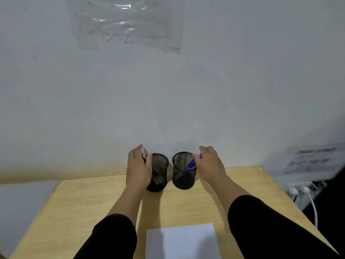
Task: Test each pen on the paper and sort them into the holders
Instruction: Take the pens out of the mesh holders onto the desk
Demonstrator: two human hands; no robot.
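Two black mesh pen holders stand side by side at the back of the wooden table [186,206]. My left hand [138,171] cups the left side of the left holder [159,172], fingers straight and thumb lying across its front. Dark pens show inside that holder. My right hand [210,166] is spread beside the right holder [183,171], thumb at the rim. A blue pen [192,164] leans in the right holder, its top end passing behind my thumb. A white sheet of paper [182,242] lies at the near edge between my forearms.
A grey-white wall rises just behind the holders, with a clear plastic sheet [128,23] taped high up. At the right, off the table's edge, a power strip with white plugs and cables [306,191] sits below a handwritten notice [311,159].
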